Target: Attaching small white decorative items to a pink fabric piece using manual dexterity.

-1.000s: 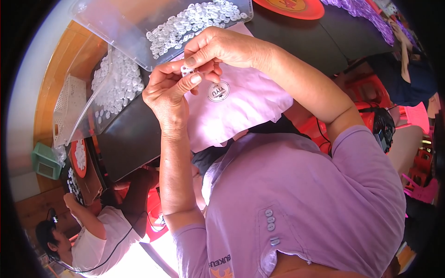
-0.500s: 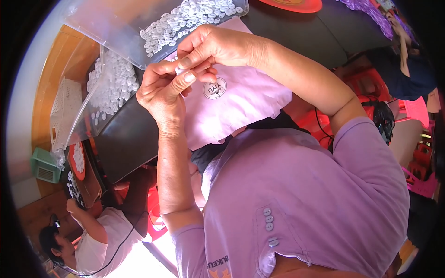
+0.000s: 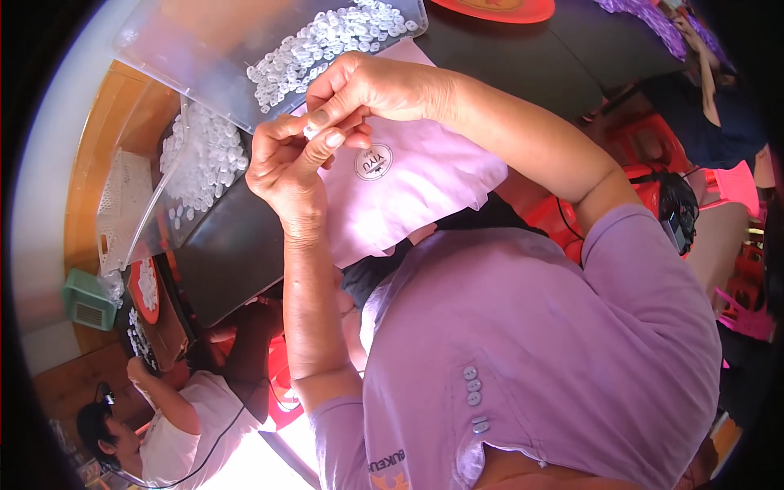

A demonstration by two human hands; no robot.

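My left hand (image 3: 282,167) and my right hand (image 3: 359,86) meet above the dark table, and together their fingertips pinch one small white plastic piece (image 3: 311,131). Right under them lies a pale pink cloth (image 3: 416,188) with a round dark stamp on it. Just beyond the hands stands a clear plastic box (image 3: 220,57) with several small white pieces (image 3: 327,37) heaped in it. A second clear tray (image 3: 192,175) of the same white pieces lies to the left of my left hand.
A red plate (image 3: 498,10) sits at the table's far edge. A white basket (image 3: 118,204) and a green one (image 3: 86,300) stand on the wooden surface at left. Another person in white (image 3: 175,425) works at lower left. Red stools (image 3: 645,147) are at right.
Both hands have stayed together on the small white piece, with the fingers shifting slightly. The view has drifted a little; nothing was picked up or let go.
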